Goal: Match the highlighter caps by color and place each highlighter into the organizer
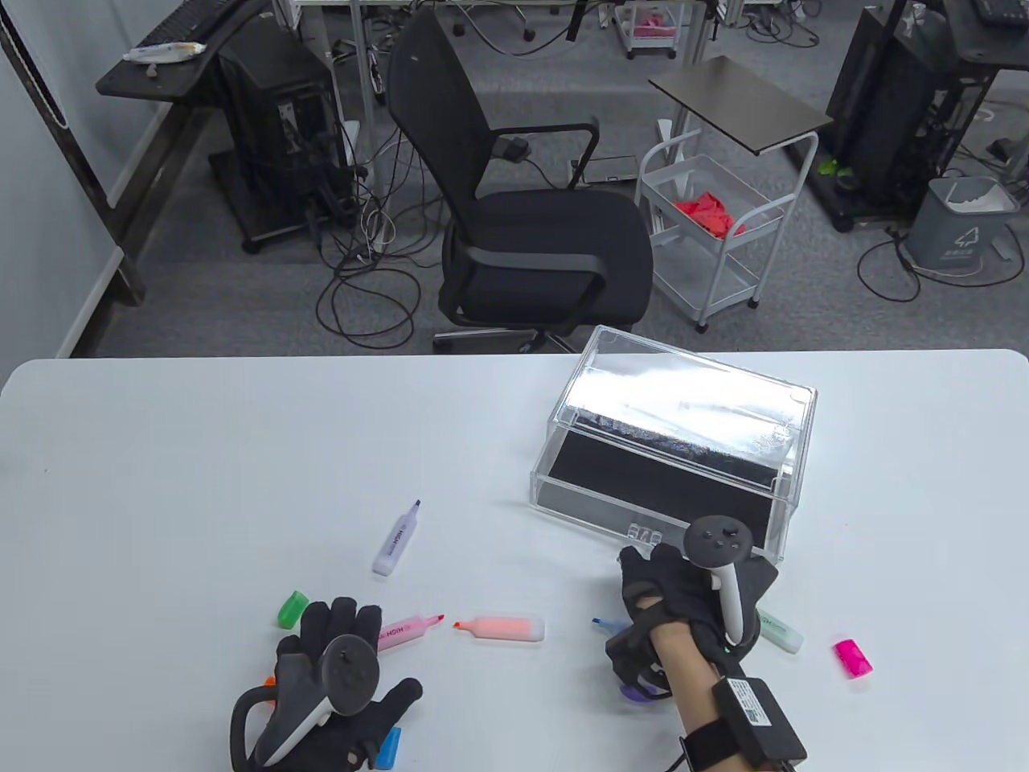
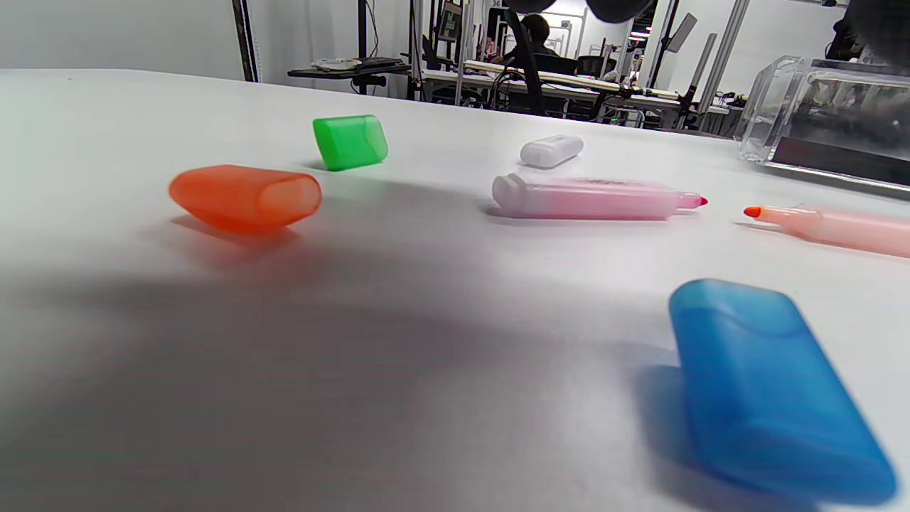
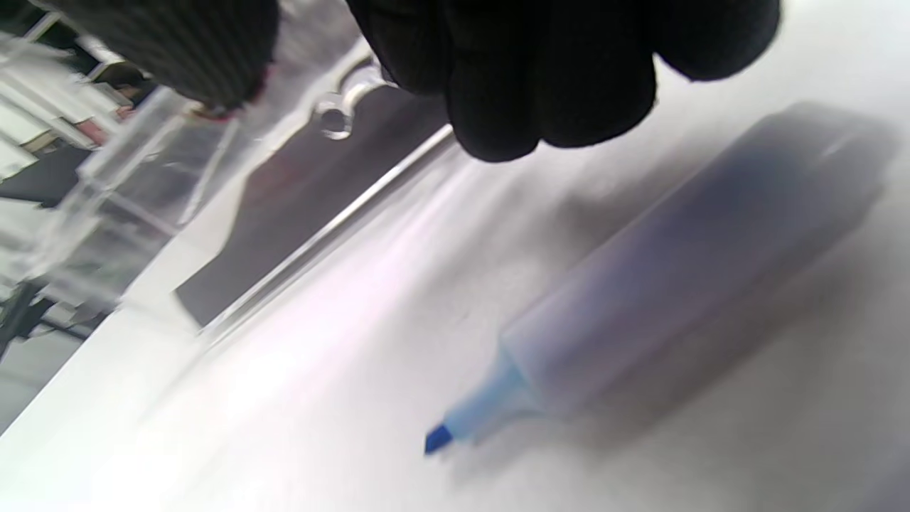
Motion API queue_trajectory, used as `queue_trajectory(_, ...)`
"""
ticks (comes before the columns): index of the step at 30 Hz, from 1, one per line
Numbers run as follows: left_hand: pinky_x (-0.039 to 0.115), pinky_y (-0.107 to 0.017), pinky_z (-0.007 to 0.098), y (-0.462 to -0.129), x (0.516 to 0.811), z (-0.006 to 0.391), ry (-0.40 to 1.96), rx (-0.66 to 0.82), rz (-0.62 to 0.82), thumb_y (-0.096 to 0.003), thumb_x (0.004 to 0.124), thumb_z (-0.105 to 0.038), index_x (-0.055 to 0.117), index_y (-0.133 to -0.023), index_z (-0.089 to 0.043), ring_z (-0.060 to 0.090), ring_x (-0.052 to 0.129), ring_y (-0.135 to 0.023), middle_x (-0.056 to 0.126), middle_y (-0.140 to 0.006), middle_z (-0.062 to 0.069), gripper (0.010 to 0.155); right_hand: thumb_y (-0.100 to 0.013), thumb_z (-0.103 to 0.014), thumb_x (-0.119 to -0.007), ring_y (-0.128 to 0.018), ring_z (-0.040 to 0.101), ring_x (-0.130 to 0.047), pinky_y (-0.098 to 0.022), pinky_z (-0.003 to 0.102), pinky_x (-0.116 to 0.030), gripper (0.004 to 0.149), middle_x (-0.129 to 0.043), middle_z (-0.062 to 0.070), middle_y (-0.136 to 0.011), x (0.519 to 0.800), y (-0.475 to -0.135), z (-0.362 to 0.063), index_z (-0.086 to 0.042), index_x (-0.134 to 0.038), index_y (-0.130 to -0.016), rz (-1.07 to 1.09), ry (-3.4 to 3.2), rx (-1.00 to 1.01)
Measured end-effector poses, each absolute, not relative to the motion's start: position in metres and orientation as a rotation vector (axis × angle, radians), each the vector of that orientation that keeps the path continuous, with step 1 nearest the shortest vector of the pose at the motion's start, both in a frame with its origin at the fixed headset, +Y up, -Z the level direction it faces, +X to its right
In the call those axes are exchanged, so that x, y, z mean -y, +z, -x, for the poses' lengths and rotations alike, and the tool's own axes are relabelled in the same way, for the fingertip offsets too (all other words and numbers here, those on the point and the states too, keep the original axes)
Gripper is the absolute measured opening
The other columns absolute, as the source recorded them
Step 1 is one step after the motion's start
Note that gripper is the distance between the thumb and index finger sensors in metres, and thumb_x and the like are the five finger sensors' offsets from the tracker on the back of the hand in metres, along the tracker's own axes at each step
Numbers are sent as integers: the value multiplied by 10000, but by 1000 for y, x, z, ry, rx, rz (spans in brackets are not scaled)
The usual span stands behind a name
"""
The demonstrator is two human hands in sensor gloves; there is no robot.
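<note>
None capped, none stowed; clear organizer (image 1: 675, 450) at centre right, empty.
Left hand (image 1: 338, 683) flat, empty; right hand (image 1: 683, 595) grip indeterminable.

The organizer (image 1: 675, 450) sat on the table (image 1: 161, 450), right of the middle of the frame. The right hand (image 1: 691, 595) was just in front of it, above a hidden highlighter (image 3: 682, 284), maybe not touching it. The left hand (image 1: 330, 691) was at the bottom left. Between the hands lay a near highlighter (image 1: 410, 629) and a middle highlighter (image 1: 502, 628) in a row. A far highlighter (image 1: 396, 539) lay behind them. A lone cap (image 1: 854, 658) lay at the lower right.
</note>
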State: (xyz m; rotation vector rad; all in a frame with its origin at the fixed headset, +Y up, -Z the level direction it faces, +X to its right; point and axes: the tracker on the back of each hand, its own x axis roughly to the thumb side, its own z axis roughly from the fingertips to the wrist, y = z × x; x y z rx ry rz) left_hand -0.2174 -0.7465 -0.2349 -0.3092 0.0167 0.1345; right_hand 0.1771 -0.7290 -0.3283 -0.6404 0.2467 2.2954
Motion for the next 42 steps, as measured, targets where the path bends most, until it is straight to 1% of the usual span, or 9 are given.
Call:
queue_trajectory(4, 198, -814, 537, -235, 747, 215, 130, -9, 310, -351, 490, -868, 79, -1090, -418, 245, 8, -1145, 4, -1169, -128, 958, -404, -403, -847, -865, 427, -739, -638, 654, -542, 636, -747, 171, -984, 715, -313, -167, -174, -677, -972, 453, 2611, -198)
queue_trajectory(8, 198, -814, 538, -233, 747, 213, 127, -3, 310, -351, 490, -869, 78, -1090, -418, 245, 8, -1145, 3, -1169, -128, 959, -396, -366, -878, -951, 392, -676, -673, 665, -487, 634, -704, 90, -1038, 720, -306, -164, -265, -656, -981, 308, 2794, -215)
queue_trajectory(18, 201, -815, 537, -234, 748, 210, 119, 0, 316, -350, 492, -868, 79, -1089, -419, 246, 9, -1145, 5, -1169, -127, 958, -380, -344, -923, -985, 349, -663, -685, 670, -477, 614, -717, 25, -1042, 745, -308, -168, -323, -699, -951, 155, 2897, -484)
queue_trajectory(22, 205, -816, 536, -234, 748, 210, 118, -2, 319, -350, 492, -868, 102, -1087, -418, 245, 11, -1145, 7, -1170, -128, 948, -371, -341, -941, -980, 334, -662, -686, 664, -484, 618, -682, 1, -1038, 750, -311, -166, -341, -705, -942, 132, 2957, -515)
queue_trajectory(24, 205, -817, 536, -234, 747, 210, 118, -3, 321, -349, 492, -868, 103, -1088, -418, 246, 11, -1145, 7, -1170, -128, 948, -369, -339, -945, -969, 322, -664, -687, 655, -492, 596, -663, -6, -1032, 752, -312, -165, -342, -721, -922, 116, 3002, -527)
queue_trajectory(27, 206, -817, 536, -234, 747, 210, 120, -4, 320, -350, 492, -868, 103, -1088, -418, 245, 12, -1145, 8, -1170, -127, 948, -367, -333, -943, -920, 318, -721, -673, 643, -530, 567, -720, 26, -983, 753, -313, -162, -312, -744, -898, 98, 3034, -487)
queue_trajectory(30, 207, -817, 536, -233, 747, 210, 120, -3, 322, -351, 491, -868, 80, -1090, -418, 248, 11, -1145, 8, -1170, -127, 958, -373, -331, -921, -880, 319, -767, -664, 639, -555, 560, -752, 68, -952, 753, -313, -156, -267, -735, -898, -1, 3101, -474)
queue_trajectory(35, 208, -818, 535, -234, 748, 210, 123, 1, 322, -350, 491, -868, 104, -1088, -418, 246, 13, -1145, 10, -1171, -126, 947, -411, -326, -804, -881, 363, -743, -661, 664, -539, 594, -705, 141, -960, 754, -311, -152, -157, -573, -932, -44, 3125, -507)
queue_trajectory(42, 212, -818, 536, -234, 748, 209, 124, 3, 327, -350, 492, -868, 105, -1089, -415, 248, 16, -1145, 12, -1171, -126, 949, -418, -334, -728, -778, 314, -834, -598, 636, -642, 614, -670, 121, -898, 751, -306, -154, -148, -440, -928, -103, 3143, -398)
